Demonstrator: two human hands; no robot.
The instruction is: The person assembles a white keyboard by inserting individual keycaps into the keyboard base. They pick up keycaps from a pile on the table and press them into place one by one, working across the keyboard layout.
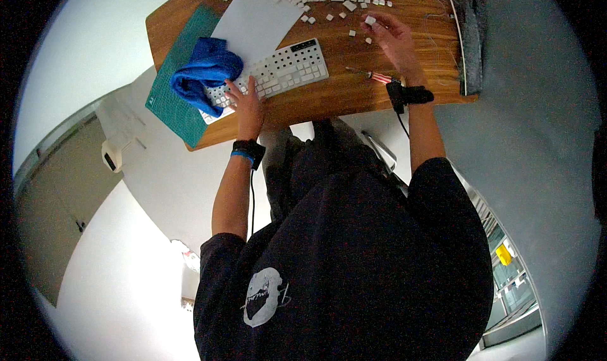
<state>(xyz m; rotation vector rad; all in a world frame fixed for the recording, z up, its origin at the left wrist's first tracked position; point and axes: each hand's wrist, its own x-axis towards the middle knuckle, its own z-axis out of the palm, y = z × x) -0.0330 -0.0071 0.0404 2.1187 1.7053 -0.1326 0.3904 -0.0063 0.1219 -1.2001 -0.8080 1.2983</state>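
A white keyboard (294, 71) lies slanted on the wooden table, with part of its keys off and dark square sockets showing. My left hand (246, 105) rests on its left part, fingers spread. Between the fingertips of my right hand (395, 42) is a white keycap (370, 21), held above the table to the right of the keyboard. Loose white keycaps (349, 6) lie scattered and in a rough row along the far side. A crumpled blue cloth (205, 73) covers the keyboard's far left end.
Under the cloth lies a green cutting mat (174, 105). A white sheet (256, 23) is beyond the keyboard. A tool with a red-and-white handle (379, 77) sits near my right wrist. The wooden table (430, 51) ends at a dark grey strip (471, 51) on the right.
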